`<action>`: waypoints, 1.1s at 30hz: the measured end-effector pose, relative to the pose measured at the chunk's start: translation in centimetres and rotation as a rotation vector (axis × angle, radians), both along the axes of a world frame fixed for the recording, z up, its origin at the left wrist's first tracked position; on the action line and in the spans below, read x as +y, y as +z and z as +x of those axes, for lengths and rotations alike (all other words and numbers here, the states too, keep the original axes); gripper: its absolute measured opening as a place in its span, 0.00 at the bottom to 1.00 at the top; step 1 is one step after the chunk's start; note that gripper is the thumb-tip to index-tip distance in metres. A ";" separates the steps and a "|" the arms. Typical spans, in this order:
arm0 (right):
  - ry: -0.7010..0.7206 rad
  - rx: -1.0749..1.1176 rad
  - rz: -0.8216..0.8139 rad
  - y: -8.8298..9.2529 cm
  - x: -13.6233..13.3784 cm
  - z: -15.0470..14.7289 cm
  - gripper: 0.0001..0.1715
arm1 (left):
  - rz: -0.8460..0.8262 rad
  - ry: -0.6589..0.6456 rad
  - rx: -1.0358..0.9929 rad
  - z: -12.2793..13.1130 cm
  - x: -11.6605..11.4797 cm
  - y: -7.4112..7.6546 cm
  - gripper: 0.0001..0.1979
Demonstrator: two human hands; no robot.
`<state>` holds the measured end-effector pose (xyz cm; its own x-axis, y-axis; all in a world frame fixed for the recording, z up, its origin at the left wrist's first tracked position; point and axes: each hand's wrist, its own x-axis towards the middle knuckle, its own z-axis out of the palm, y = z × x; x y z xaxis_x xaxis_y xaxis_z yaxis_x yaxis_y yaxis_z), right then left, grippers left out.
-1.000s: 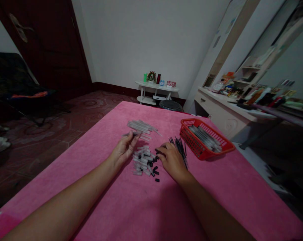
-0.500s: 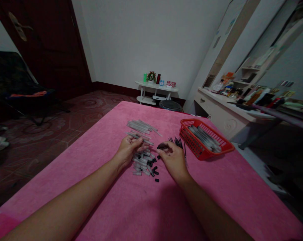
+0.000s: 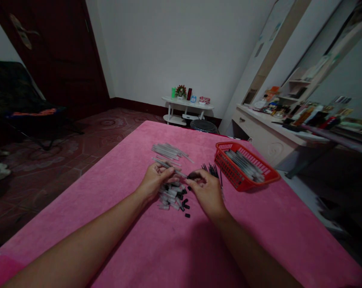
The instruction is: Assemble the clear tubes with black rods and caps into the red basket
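Note:
My left hand point(image 3: 154, 181) is closed on a clear pen barrel point(image 3: 169, 167) that slants up to the left. My right hand point(image 3: 207, 189) pinches a small black piece point(image 3: 193, 175) right at the barrel's lower end. Both hands hover over a heap of clear caps and small black parts point(image 3: 173, 195) on the pink table cover point(image 3: 157, 248). Behind the hands lies a pile of clear barrels point(image 3: 168, 151). A bundle of black refills point(image 3: 212, 170) lies beside my right hand.
A red plastic basket point(image 3: 243, 165) holding several finished pens stands at the right. Past the table are a white low shelf point(image 3: 187, 108), a dresser with clutter point(image 3: 271, 128), a dark door point(image 3: 49, 52) and a dark chair point(image 3: 21, 104).
My left hand picked a barrel from the pile and drew it inward. My right hand lifted a black piece off the table and brought it to the barrel's end.

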<state>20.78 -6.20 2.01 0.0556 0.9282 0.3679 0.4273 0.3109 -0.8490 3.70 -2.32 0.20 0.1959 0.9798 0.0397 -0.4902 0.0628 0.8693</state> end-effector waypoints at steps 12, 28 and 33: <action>0.007 0.179 -0.123 0.6 -0.3 -0.2 0.07 | 0.035 0.002 -0.003 0.1 -0.2 -0.2 0.18; 0.137 0.095 -0.206 0.2 -0.3 0.0 0.19 | 0.037 0.032 -0.032 0.4 -0.6 0.4 0.20; 0.147 0.076 -0.204 0.4 -0.6 -0.2 0.21 | 0.045 0.008 -0.022 0.4 -0.5 0.3 0.20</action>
<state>20.57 -6.80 2.42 -0.0651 0.9828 0.1727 0.3230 0.1845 -0.9282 4.06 -2.81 0.51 0.1869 0.9784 0.0881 -0.5095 0.0198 0.8602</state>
